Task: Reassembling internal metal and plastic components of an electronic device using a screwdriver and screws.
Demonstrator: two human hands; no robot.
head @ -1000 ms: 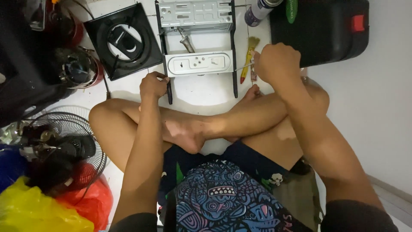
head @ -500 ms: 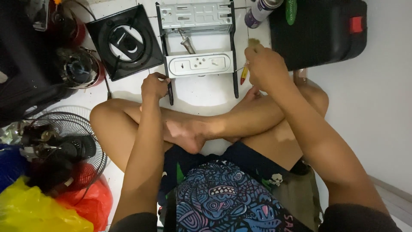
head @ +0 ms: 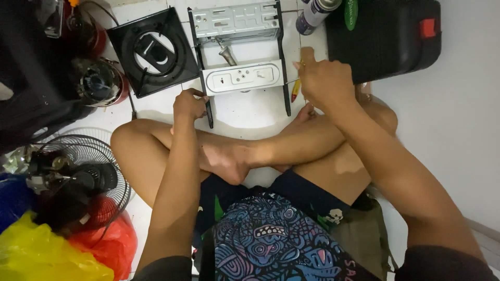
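Fingers on metal frame, spray can, black case beside

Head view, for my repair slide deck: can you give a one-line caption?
Seated cross-legged, a person steadies a metal frame with the left hand while the right hand holds a screwdriver.

right hand shifting left from the floor toward the metal frame, yellow screwdriver coming along in its grip, tip nearing the frame's right side
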